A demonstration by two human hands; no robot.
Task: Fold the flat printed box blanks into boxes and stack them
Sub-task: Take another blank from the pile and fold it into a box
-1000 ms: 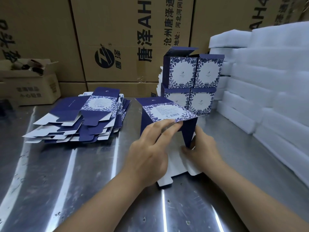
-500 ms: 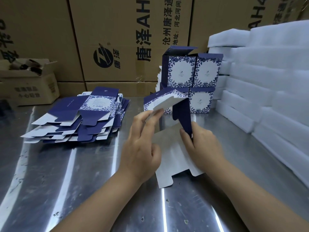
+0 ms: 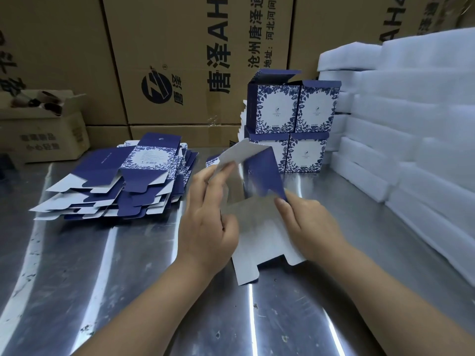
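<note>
A half-opened box blank [image 3: 257, 227], blue outside and white inside, lies on the metal table in front of me. My left hand [image 3: 208, 222] pinches its raised upper panel near the top edge. My right hand [image 3: 305, 224] grips the blue side panel at its lower corner. A pile of flat printed blanks [image 3: 120, 181] lies to the left. Behind the blank, folded blue-and-white boxes [image 3: 293, 124] stand stacked two high.
White foam slabs [image 3: 416, 129] are piled along the right side. Large brown cartons [image 3: 180, 60] form a wall at the back. A small open carton [image 3: 43, 129] sits at the far left. The steel table [image 3: 102, 278] reflects light in streaks.
The printed top panel has swung up and back, so its white inside now faces me. My left hand rose with it; my right hand stayed on the blue side panel.
</note>
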